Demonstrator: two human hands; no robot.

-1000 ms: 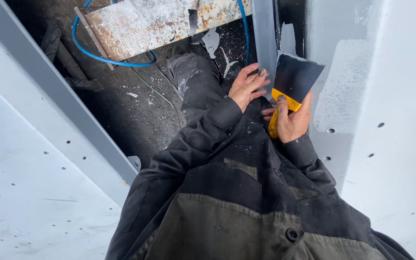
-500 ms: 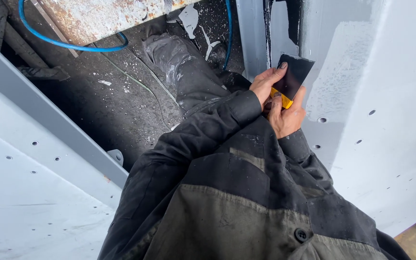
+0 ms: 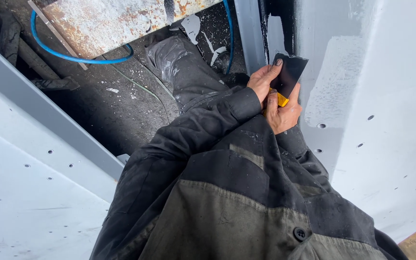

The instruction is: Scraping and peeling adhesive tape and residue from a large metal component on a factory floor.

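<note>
We are clamping the yellow-handled black spatula [image 3: 289, 77] in both hands [image 3: 271, 94], left fingers [image 3: 265, 77] steadying its blade near the grey panel [image 3: 362, 120].

Both hands [image 3: 274, 98] hold dark scraper [image 3: 290, 74], yellow handle.

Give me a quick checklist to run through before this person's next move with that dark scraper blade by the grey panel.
1. Both hands on the tool: left hand and right hand both hold the scraper. Ok.
2. Blade clear of fingers: a left fingertip lies on the blade face. Not ok.
3. Blade edge clean: cannot tell.
4. Grey panel within reach: close beside the blade. Ok.
5. Blue hose clear of the hands: on the floor, well away. Ok.
</note>
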